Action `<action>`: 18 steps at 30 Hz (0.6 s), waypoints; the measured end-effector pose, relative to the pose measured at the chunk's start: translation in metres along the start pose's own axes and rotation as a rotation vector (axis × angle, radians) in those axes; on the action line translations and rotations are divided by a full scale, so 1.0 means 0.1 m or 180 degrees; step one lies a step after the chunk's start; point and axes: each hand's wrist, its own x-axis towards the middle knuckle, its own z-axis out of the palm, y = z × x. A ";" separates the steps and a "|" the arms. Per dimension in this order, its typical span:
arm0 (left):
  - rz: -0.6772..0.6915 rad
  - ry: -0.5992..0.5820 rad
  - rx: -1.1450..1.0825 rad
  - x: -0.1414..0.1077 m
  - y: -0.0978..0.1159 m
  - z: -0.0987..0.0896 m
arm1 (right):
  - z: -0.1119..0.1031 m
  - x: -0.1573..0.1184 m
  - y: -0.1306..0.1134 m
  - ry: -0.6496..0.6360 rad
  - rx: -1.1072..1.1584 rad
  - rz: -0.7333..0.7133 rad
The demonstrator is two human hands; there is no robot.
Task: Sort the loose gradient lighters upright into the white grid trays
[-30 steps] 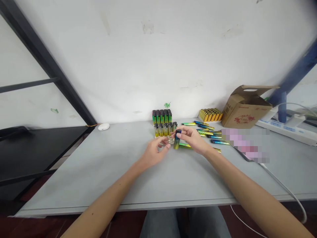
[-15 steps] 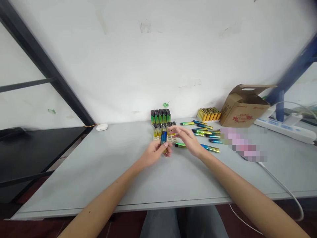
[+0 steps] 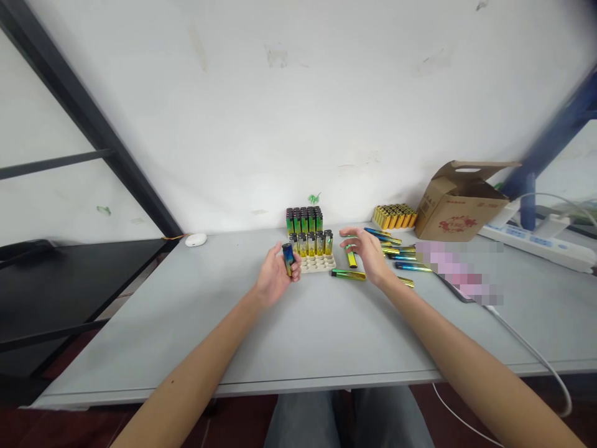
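Head view: hold on the blue-topped lighter [image 3: 288, 259] has passed to one hand. A second back both hands pinched it together above the cream moulded tray [image 3: 318, 266]; half a second back the right hand was reaching over it. Now the left hand [image 3: 275, 277] alone grasps it, fingers and thumb clenched round the lower body, the lighter roughly upright with its blue top clear of the hand. Position: just off the left end of the tray, above the table, not touching the standing lighters [image 3: 313, 244] in the tray's rows. Right hand [image 3: 366, 254] has released and drawn away to the right: open, fingers spread, hovering with nothing visibly in it. Nearest to it, a gold lighter [image 3: 351, 259] lies aslant just under the fingertips, and a green-and-gold lighter [image 3: 348, 274] lies flat in front of the tray. More loose iridescent lighters [image 3: 396, 254] lie to the right. Behind the tray stands a block of black-capped green lighters [image 3: 303, 221], with a tight group of yellow lighters [image 3: 394, 216] further right, then an open cardboard box [image 3: 459, 205]. A pixelated patch [image 3: 459, 272] hides whatever lies on the grey table [image 3: 140, 339] at right.
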 end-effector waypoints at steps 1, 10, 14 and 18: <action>-0.0019 0.0009 0.0039 0.00 0.00 0.01 | 0.01 -0.01 0.00 -0.0003 -0.0019 0.0020; -0.0321 -0.0333 -0.0581 -0.04 0.02 0.01 | 0.04 -0.02 -0.02 0.0039 -0.0094 0.0055; -0.0472 -0.0468 -0.0860 -0.03 0.00 -0.01 | 0.03 0.00 -0.01 0.0051 -0.0029 0.0023; -0.0610 -0.0378 -0.0760 0.00 -0.03 -0.01 | 0.03 0.00 0.01 0.0041 -0.0017 0.0007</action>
